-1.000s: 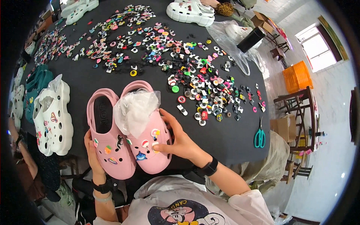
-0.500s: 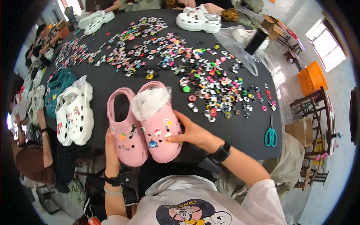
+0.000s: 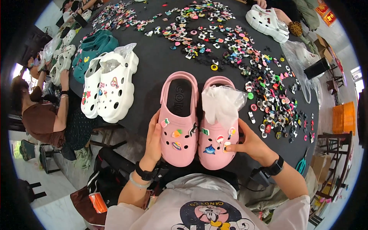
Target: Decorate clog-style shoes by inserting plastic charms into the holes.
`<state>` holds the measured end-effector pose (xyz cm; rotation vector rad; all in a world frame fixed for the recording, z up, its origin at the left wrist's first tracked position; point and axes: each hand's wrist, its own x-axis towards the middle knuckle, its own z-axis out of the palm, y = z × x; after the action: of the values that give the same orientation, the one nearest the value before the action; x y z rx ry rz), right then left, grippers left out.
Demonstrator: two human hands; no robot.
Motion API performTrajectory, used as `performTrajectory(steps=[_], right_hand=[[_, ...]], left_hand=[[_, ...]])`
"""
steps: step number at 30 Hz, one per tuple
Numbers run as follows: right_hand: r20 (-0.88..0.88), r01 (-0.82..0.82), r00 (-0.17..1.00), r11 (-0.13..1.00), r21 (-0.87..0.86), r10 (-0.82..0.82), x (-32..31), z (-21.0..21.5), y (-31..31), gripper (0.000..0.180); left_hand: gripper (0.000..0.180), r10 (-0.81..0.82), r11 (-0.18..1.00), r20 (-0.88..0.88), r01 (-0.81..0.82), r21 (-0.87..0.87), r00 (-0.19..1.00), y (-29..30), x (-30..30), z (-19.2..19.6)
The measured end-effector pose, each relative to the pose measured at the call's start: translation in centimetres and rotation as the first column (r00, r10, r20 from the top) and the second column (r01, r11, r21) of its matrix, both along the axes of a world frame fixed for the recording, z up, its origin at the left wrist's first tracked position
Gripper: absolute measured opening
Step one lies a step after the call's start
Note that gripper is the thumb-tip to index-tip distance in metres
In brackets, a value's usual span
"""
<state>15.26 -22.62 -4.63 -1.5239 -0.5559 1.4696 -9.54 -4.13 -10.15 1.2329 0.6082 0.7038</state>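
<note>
A pair of pink clogs is held side by side over the table's near edge, toes toward me. My left hand grips the outer side of the left pink clog, which carries several small charms, among them a ringed planet and a black one. My right hand holds the right pink clog by its outer side, thumb on top against a pale charm. A blue shark charm and a balloon-like one sit beside it. Crumpled translucent wrapping fills that clog's opening.
Loose charms spread over the black table. White clogs and teal clogs stand at the left. Teal scissors lie at the right edge. Co-workers handle clogs at the left and far side.
The view has swung left, so the table and clogs appear farther right. Both clogs have turned to stand straighter, slightly apart, with the left one's inside more in sight. Both hands keep their hold.
</note>
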Motion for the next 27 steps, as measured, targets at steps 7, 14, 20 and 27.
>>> performTrajectory(steps=[7,14,20,27], right_hand=[[0.125,-0.012,0.992,1.000,0.020,0.009,0.0,-1.1,0.1,0.114],[0.190,-0.012,0.982,0.995,0.097,-0.006,0.0,-1.5,-0.5,0.104],[0.124,0.134,0.977,0.952,0.277,-0.173,-1.2,-3.5,-2.4,0.104],[0.631,0.012,0.740,0.943,0.334,-0.233,-0.3,-1.3,-6.3,0.070]], left_hand=[[0.062,-0.021,1.000,0.025,0.022,-0.021,0.999,-0.1,0.3,0.6],[0.063,0.015,1.000,0.040,-0.014,-0.019,0.999,-0.3,0.6,0.3],[0.067,0.065,0.996,0.043,-0.062,-0.067,0.997,0.4,0.0,-1.4],[0.055,0.017,0.999,0.073,-0.014,-0.048,0.997,1.0,-0.9,-1.9]])
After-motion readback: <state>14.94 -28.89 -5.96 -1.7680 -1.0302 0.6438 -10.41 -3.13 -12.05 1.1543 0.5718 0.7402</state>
